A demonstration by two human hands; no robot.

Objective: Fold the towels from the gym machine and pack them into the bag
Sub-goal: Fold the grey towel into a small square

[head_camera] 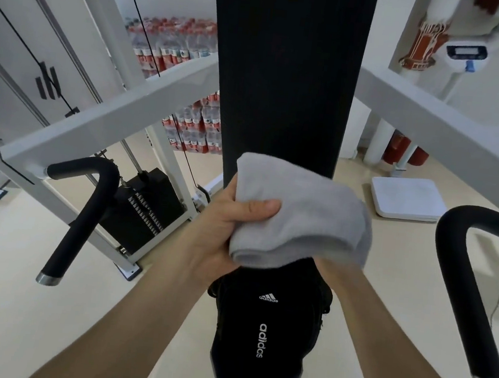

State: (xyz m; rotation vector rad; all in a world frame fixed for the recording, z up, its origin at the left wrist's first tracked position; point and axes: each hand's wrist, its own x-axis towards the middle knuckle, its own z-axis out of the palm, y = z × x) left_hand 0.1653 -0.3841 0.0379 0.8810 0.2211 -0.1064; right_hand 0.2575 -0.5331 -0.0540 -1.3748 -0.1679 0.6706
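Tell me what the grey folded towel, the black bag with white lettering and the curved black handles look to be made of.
Grey folded towel: soft cotton terry, probably; matte, fuzzy nap.
Black bag with white lettering: likely synthetic fabric, smooth, faint sheen.
Curved black handles: apparently foam or rubber sleeves, matte, over metal tube; a shiny silver end cap shows.

A pale cream floor (43,321) carries the white-framed gym machine (111,119), its black weight stack (144,208) standing at left by the frame's foot. Shrink-wrapped packs of bottled water (196,127) are stacked on the floor behind the machine, while a white scale platform (407,197) lies flat at right, near two red cylinders (400,149). A black adidas bag (261,328) sits at the foot of the machine's black pad (285,69), hiding whatever supports it.
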